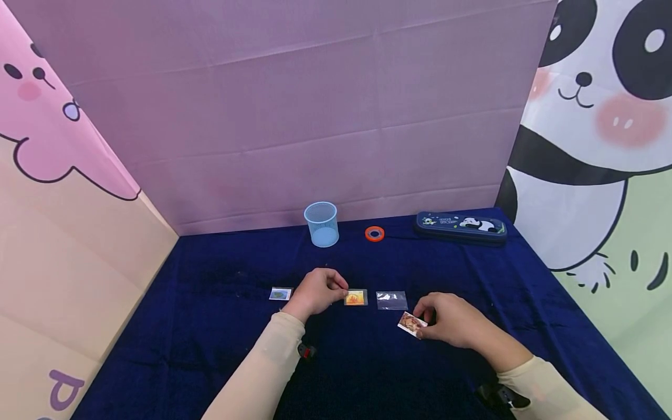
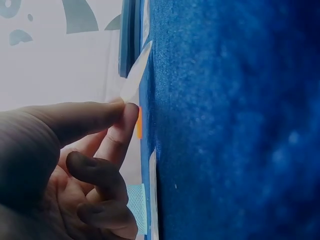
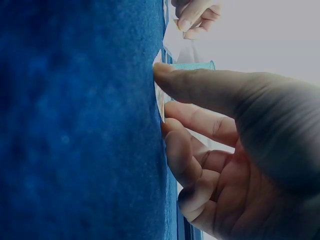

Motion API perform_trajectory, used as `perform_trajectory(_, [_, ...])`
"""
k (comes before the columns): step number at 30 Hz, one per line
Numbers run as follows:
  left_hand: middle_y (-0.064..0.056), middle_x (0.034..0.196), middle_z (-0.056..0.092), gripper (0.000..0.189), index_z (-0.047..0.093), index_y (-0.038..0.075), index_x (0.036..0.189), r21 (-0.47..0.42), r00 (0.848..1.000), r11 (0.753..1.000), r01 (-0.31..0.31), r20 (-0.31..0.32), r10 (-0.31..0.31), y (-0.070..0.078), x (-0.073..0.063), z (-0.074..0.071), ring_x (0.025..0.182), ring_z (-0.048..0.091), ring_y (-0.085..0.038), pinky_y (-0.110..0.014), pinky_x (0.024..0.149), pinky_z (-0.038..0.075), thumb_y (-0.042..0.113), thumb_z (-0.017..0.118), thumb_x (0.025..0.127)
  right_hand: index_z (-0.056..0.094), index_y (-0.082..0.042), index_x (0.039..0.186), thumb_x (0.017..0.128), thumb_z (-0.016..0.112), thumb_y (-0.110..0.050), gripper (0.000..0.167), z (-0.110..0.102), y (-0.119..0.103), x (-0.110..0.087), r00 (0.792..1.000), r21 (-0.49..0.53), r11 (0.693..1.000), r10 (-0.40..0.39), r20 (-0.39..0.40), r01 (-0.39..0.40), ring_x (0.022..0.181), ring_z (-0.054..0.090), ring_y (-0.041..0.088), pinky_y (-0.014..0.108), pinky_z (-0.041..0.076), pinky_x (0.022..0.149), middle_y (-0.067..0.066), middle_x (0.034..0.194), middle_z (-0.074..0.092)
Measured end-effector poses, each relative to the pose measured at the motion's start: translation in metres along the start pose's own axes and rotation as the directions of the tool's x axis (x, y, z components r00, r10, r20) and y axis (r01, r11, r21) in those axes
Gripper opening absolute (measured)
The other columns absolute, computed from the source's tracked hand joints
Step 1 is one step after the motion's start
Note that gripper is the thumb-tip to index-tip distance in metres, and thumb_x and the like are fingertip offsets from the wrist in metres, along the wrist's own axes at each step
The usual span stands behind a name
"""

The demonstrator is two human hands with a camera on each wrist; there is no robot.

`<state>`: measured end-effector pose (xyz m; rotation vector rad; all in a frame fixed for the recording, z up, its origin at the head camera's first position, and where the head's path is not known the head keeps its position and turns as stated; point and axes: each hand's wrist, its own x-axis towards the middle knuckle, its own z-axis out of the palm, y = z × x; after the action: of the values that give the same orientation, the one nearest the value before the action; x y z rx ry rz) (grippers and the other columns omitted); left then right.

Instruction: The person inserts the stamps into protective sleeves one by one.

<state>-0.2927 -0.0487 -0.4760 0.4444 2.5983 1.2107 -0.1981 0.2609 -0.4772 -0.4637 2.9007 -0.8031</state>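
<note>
My left hand (image 1: 319, 290) pinches the left edge of a small yellow-orange picture card in a clear sleeve (image 1: 356, 298). In the left wrist view that sleeved card (image 2: 136, 75) tilts up from the cloth between thumb and index finger. My right hand (image 1: 452, 319) holds a stamp-sized brown picture card with a white border (image 1: 412, 324) by its right side, thumb and fingers at its edges, low over the cloth. Between the two cards lies a shiny clear plastic sleeve (image 1: 391, 300). Left of my left hand lies a sleeved blue-green picture card (image 1: 280, 294).
A light-blue mesh cup (image 1: 322, 224) stands at the back of the dark blue cloth (image 1: 210, 350). To its right are an orange-red tape roll (image 1: 374, 234) and a dark blue panda pencil case (image 1: 461, 228). A mauve curtain (image 1: 294, 116) closes off the back.
</note>
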Motion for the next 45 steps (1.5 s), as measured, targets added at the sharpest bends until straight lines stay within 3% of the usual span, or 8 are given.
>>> perform_trajectory(10, [0.004, 0.089, 0.068, 0.004, 0.077, 0.019, 0.095, 0.058, 1.0, 0.998, -0.011, 0.011, 0.011, -0.004, 0.002, 0.001, 0.081, 0.063, -0.016, -0.036, 0.076, 0.052, 0.016, 0.08, 0.095, 0.07, -0.021, 0.09, 0.077, 0.093, -0.013, 0.027, 0.0, 0.001, 0.001, 1.0, 0.062, 0.998, -0.001, 0.01, 0.0, 0.073, 0.055, 0.013, 0.033, 0.046, 0.065, -0.006, 0.084, 0.061])
perform_trajectory(16, [0.004, 0.087, 0.066, 0.004, 0.078, 0.019, 0.095, 0.103, 1.0, 0.994, -0.027, 0.004, 0.026, -0.006, 0.002, 0.002, 0.08, 0.062, -0.016, -0.035, 0.074, 0.051, 0.018, 0.081, 0.094, 0.069, -0.016, 0.099, 0.078, 0.091, -0.009, 0.031, 0.0, 0.002, 0.001, 1.0, 0.14, 0.99, 0.017, 0.026, -0.021, 0.068, 0.054, 0.014, 0.03, 0.043, 0.06, -0.003, 0.081, 0.06])
perform_trajectory(24, [0.004, 0.087, 0.066, 0.007, 0.077, 0.022, 0.09, 0.121, 1.0, 0.993, -0.01, 0.005, 0.01, -0.006, 0.002, 0.005, 0.079, 0.061, -0.017, -0.036, 0.074, 0.05, 0.019, 0.08, 0.095, 0.071, -0.013, 0.098, 0.087, 0.082, -0.006, 0.017, -0.002, 0.007, 0.002, 0.999, 0.195, 0.981, -0.016, 0.05, 0.006, 0.061, 0.054, 0.01, 0.027, 0.044, 0.055, -0.005, 0.078, 0.059])
perform_trajectory(36, [0.005, 0.089, 0.066, 0.008, 0.075, 0.02, 0.093, 0.125, 1.0, 0.992, -0.014, 0.001, 0.014, -0.002, -0.001, 0.004, 0.08, 0.062, -0.017, -0.038, 0.077, 0.053, 0.018, 0.083, 0.092, 0.072, -0.019, 0.089, 0.089, 0.079, -0.009, 0.012, -0.011, 0.017, 0.0, 1.0, 0.202, 0.979, -0.019, -0.02, 0.023, 0.061, 0.053, 0.013, 0.029, 0.044, 0.054, -0.004, 0.078, 0.062])
perform_trajectory(45, [0.007, 0.089, 0.066, 0.009, 0.074, 0.021, 0.095, 0.139, 0.998, 0.988, -0.068, 0.006, 0.068, 0.006, -0.002, 0.005, 0.082, 0.062, -0.015, -0.038, 0.077, 0.052, 0.022, 0.083, 0.092, 0.074, -0.019, 0.09, 0.094, 0.075, -0.011, 0.009, -0.022, 0.022, -0.002, 0.995, 0.221, 0.975, 0.018, -0.093, 0.003, 0.059, 0.051, 0.015, 0.029, 0.042, 0.051, -0.002, 0.077, 0.062])
